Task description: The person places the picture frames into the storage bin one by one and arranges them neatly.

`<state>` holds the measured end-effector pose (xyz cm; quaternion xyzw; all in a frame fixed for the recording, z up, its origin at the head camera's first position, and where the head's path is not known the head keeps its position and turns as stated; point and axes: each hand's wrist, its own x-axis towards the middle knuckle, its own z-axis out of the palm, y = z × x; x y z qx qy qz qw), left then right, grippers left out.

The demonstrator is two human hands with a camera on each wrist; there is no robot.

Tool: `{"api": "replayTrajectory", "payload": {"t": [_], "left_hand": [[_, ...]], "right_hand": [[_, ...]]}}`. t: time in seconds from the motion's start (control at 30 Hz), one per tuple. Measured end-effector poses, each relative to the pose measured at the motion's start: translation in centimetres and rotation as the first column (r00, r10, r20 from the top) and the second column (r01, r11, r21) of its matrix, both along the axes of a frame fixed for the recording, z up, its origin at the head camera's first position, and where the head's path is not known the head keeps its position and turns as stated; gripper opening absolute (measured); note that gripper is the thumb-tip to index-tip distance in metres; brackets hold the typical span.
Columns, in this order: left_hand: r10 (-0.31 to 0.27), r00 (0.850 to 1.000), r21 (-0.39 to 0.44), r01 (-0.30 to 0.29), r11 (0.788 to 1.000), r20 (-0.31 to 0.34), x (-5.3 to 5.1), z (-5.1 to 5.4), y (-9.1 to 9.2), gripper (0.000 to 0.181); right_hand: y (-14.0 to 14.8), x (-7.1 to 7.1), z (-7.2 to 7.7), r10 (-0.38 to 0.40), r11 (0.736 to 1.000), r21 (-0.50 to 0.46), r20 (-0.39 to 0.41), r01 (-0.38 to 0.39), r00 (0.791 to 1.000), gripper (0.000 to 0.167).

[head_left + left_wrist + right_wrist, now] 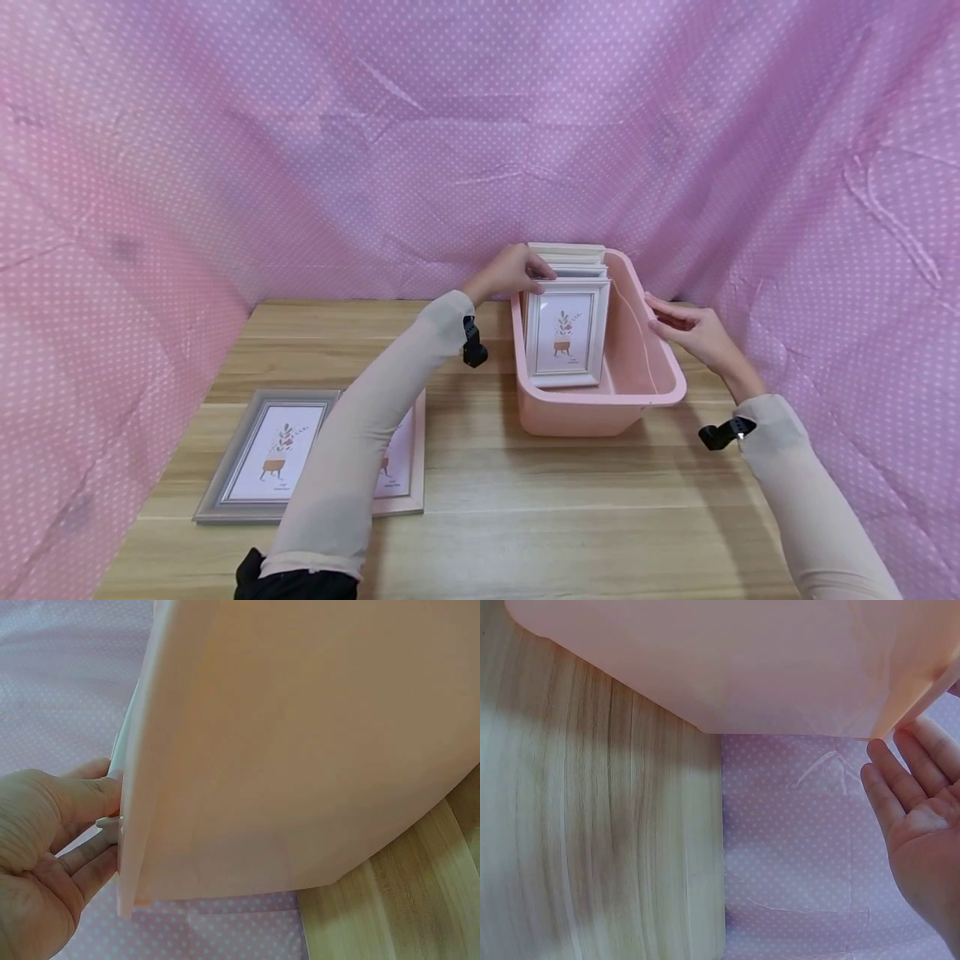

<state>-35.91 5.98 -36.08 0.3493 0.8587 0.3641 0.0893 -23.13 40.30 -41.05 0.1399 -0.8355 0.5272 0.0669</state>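
Note:
A pink bin [581,398] holds several picture frames standing at its left side. The foremost white picture frame [567,379] shows a plant drawing. My left hand [510,271] reaches over the bin's left rim and pinches a white frame's top left edge; in the left wrist view, the bin's wall [300,735] partly hides the fingers of this left hand [45,840]. My right hand [701,337] touches the bin's right rim from outside. Seen from the right wrist, that right hand [922,810] has nearly straight fingers against the rim.
On the wooden table [495,533], a grey frame [240,450] and a pale pink frame [416,475] lie flat at the left, partly under my left sleeve. A pink dotted cloth [390,167] hangs behind and on both sides.

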Motion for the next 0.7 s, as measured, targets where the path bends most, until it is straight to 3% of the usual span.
{"api": "replayTrajectory", "payload": {"t": [0.5, 0.7], "left_hand": [[-0.018, 0.999, -0.007, 0.019, 1.0, 0.049, 0.04, 0.33, -0.49, 0.037], [-0.035, 0.998, 0.009, 0.035, 0.999, 0.057, -0.24, 0.3, -0.7, 0.04]], "right_hand": [[-0.29, 0.03, -0.04, 0.011, 1.0, -0.014, -0.016, -0.011, 1.0, 0.045], [-0.41, 0.13, 0.12, -0.04, 0.999, 0.024, -0.006, 0.041, 0.999, 0.044]]}}
